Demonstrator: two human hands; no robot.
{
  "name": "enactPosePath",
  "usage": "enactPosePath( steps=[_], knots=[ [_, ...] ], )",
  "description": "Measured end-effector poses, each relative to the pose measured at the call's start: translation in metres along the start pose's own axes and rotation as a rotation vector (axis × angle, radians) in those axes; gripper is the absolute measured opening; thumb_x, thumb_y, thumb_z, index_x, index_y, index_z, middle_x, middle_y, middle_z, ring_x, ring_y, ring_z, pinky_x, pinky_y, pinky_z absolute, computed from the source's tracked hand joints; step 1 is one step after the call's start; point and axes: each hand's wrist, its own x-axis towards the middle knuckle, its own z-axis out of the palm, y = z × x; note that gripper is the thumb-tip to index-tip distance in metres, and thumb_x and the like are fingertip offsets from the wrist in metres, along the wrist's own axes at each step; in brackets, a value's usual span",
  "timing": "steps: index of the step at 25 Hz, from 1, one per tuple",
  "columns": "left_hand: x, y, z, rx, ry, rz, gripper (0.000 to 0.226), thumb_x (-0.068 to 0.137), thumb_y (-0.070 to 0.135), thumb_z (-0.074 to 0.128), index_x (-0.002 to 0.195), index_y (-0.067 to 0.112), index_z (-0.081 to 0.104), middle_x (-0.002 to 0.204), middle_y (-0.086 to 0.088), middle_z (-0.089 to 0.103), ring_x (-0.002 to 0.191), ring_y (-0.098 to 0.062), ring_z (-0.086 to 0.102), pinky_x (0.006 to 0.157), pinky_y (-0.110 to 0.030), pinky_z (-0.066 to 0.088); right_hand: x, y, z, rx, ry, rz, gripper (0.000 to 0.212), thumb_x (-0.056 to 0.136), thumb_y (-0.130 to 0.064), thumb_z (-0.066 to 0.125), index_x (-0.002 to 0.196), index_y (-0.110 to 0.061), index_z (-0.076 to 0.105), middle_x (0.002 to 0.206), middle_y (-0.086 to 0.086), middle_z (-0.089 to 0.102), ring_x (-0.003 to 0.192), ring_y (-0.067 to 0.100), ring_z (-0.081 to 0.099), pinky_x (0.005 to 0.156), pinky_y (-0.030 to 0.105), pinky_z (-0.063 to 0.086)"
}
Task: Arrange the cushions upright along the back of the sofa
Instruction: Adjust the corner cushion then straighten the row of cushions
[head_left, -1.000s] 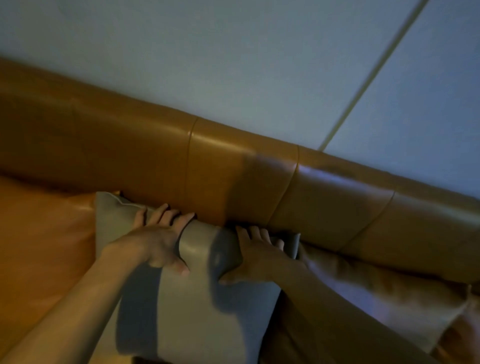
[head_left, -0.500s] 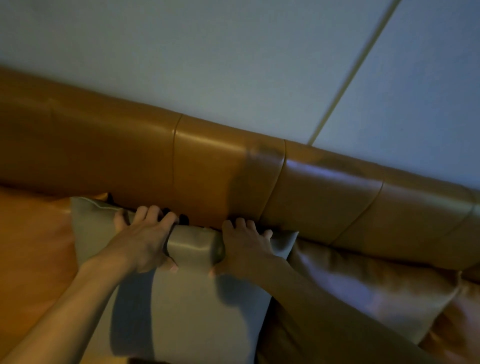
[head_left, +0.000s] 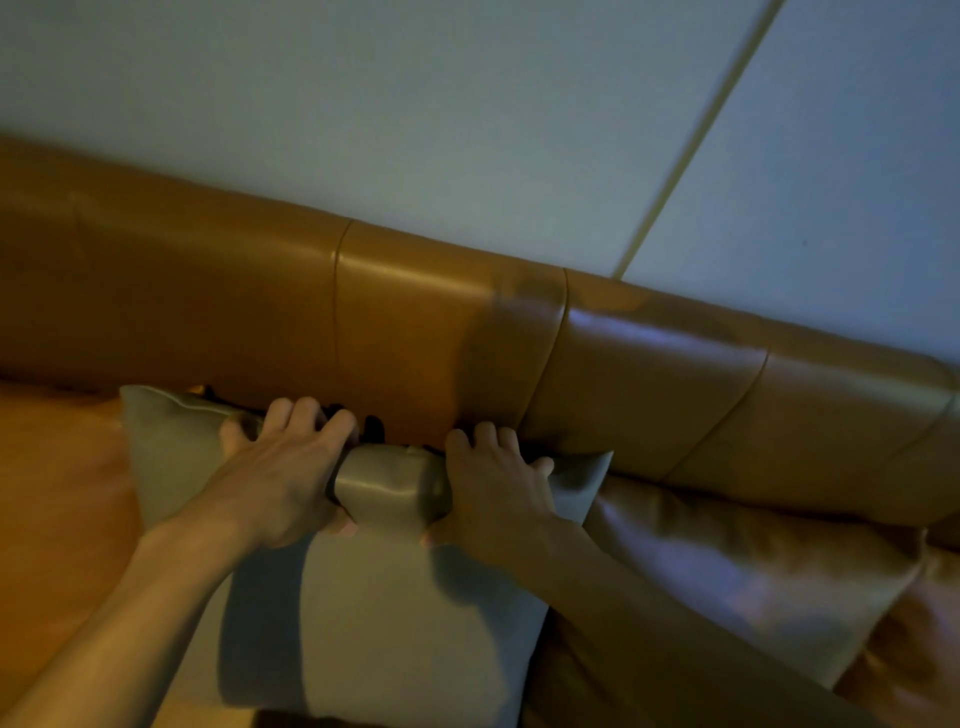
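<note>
A grey cushion (head_left: 374, 613) stands upright against the tan leather sofa back (head_left: 426, 332). My left hand (head_left: 280, 478) grips its top edge left of the middle, fingers curled over the rim. My right hand (head_left: 493, 493) grips the same edge just to the right. The leather bulges up between the two hands. A shiny beige cushion (head_left: 727, 566) leans against the sofa back to the right, touching the grey one's side. An orange cushion (head_left: 57, 493) lies to the left, partly behind the grey one.
A pale wall (head_left: 415, 114) rises behind the sofa, with a thin vertical strip (head_left: 691, 145) running down it. The sofa back's padded panels run diagonally across the view. More orange leather (head_left: 914, 654) shows at the lower right edge.
The two hands have drawn closer together on the grey cushion's top edge, bunching it between them. The cushion sits tighter against the sofa back.
</note>
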Motion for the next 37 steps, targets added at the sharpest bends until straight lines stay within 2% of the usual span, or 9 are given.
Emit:
enactPosePath(
  steps=[5,13,16,19,21,26,29,33,37],
  knots=[
    [0.012,0.008,0.01,0.012,0.048,-0.021,0.062,0.072,0.057,0.073,0.113,0.035,0.032,0.108,0.005,0.028,0.112,-0.018,0.027,0.086,-0.042,0.026,0.012,0.007,0.019,0.004,0.068,0.0,0.065,0.083,-0.041,0.073,0.13,-0.015,0.037,0.131,0.011,0.037,0.127,0.033,0.033,0.104,0.072,0.026],
    [0.022,0.036,-0.003,0.107,-0.159,-0.145,0.062,0.079,0.057,0.066,0.126,0.032,0.035,0.119,0.001,0.033,0.127,-0.024,0.029,0.098,-0.046,0.031,0.015,0.036,0.02,0.201,0.018,-0.134,0.074,0.082,-0.059,0.066,0.135,-0.016,0.038,0.134,0.01,0.04,0.127,0.032,0.035,0.107,0.059,0.031],
    [0.022,0.081,-0.012,-0.029,-0.033,0.021,0.049,0.089,0.058,0.05,0.131,0.037,0.039,0.135,0.005,0.036,0.132,-0.02,0.029,0.1,-0.042,0.032,0.001,0.075,0.005,0.411,0.129,-0.131,0.053,0.091,-0.051,0.059,0.133,-0.019,0.05,0.131,0.007,0.052,0.122,0.025,0.046,0.102,0.042,0.041],
    [0.028,0.155,-0.012,-0.253,0.127,0.321,0.04,0.094,0.055,0.046,0.129,0.035,0.046,0.133,0.009,0.044,0.125,-0.016,0.041,0.098,-0.04,0.039,-0.028,0.135,-0.009,0.423,0.327,-0.051,0.023,0.096,-0.039,0.053,0.107,-0.021,0.063,0.108,0.002,0.065,0.097,0.02,0.063,0.081,0.037,0.052],
    [0.034,0.2,-0.004,-0.311,0.136,0.434,0.04,0.094,0.055,0.047,0.129,0.033,0.048,0.13,0.01,0.046,0.123,-0.015,0.045,0.096,-0.038,0.04,-0.048,0.184,-0.007,0.425,0.337,0.06,0.02,0.097,-0.038,0.052,0.103,-0.022,0.063,0.103,0.0,0.066,0.091,0.019,0.064,0.077,0.036,0.053],
    [0.046,0.28,0.028,-0.153,-0.075,0.49,0.075,0.085,0.071,0.049,0.147,0.036,0.027,0.149,0.01,0.032,0.138,-0.016,0.032,0.106,-0.039,0.032,-0.1,0.29,0.018,0.284,0.16,0.369,0.063,0.088,-0.07,0.045,0.135,-0.028,0.047,0.138,0.001,0.046,0.13,0.026,0.039,0.104,0.049,0.037],
    [0.051,0.293,0.047,0.022,-0.232,0.414,0.101,0.075,0.079,0.052,0.154,0.036,0.007,0.16,0.006,0.013,0.148,-0.022,0.012,0.116,-0.045,0.015,-0.116,0.328,0.032,0.171,-0.028,0.365,0.094,0.076,-0.08,0.052,0.15,-0.029,0.023,0.154,0.003,0.025,0.143,0.032,0.019,0.108,0.066,0.021],
    [0.055,0.3,0.065,0.221,-0.23,0.342,0.118,0.068,0.078,0.062,0.154,0.035,-0.006,0.162,0.002,0.005,0.149,-0.025,0.005,0.116,-0.047,0.011,-0.118,0.36,0.048,0.014,-0.124,0.298,0.123,0.065,-0.078,0.066,0.155,-0.029,-0.001,0.164,0.003,-0.008,0.15,0.033,-0.01,0.105,0.079,0.002],
    [0.059,0.307,0.066,0.275,-0.173,0.337,0.11,0.072,0.073,0.063,0.154,0.033,0.001,0.157,0.0,0.02,0.144,-0.025,0.019,0.112,-0.044,0.018,-0.119,0.372,0.049,-0.049,-0.132,0.237,0.121,0.061,-0.08,0.066,0.154,-0.031,0.005,0.157,0.01,0.013,0.147,0.036,0.007,0.104,0.081,0.004]
  ],
)
